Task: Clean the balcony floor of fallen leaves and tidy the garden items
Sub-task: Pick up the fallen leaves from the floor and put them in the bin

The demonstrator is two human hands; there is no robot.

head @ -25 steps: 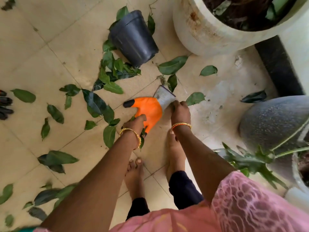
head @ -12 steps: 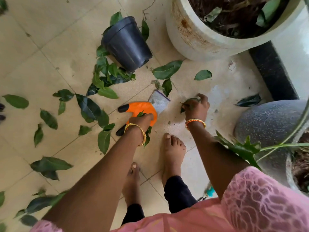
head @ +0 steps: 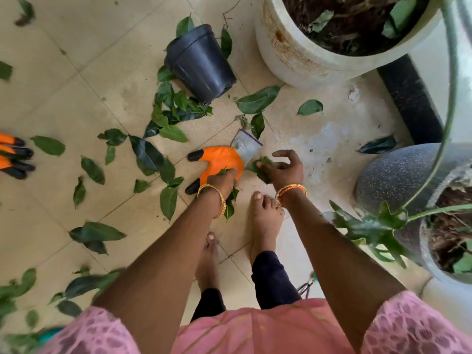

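At the far left edge of the tiled floor [head: 76, 98] lie the orange, black-tipped fingers of a second glove [head: 14, 155], well apart from the hands, with green fallen leaves [head: 145, 154] scattered across the tiles between. Further right a black plastic pot [head: 200, 63] lies tipped on its side, its rim toward the upper left, with a cluster of leaves at its base. Below it an orange glove [head: 222, 159] with a grey cuff rests on the floor. The left arm reaches straight down from the pink sleeve, a gold bangle at the wrist, and the left hand [head: 222, 180] bears on the lower edge of this glove, its fingers curled down around a bunch of leaves that stick out above and below the fist. Just beside it, past the glove's cuff, the right arm comes down at a slight inward slant, an orange-and-gold bangle at the wrist; the right hand [head: 283, 168] pinches a crumpled leaf [head: 260, 167] between thumb and lower fingers, while its upper fingers arch loosely. Two bare feet stand just below the hands. To the right stand a large white planter [head: 293, 60] and a speckled grey pot [head: 398, 180].
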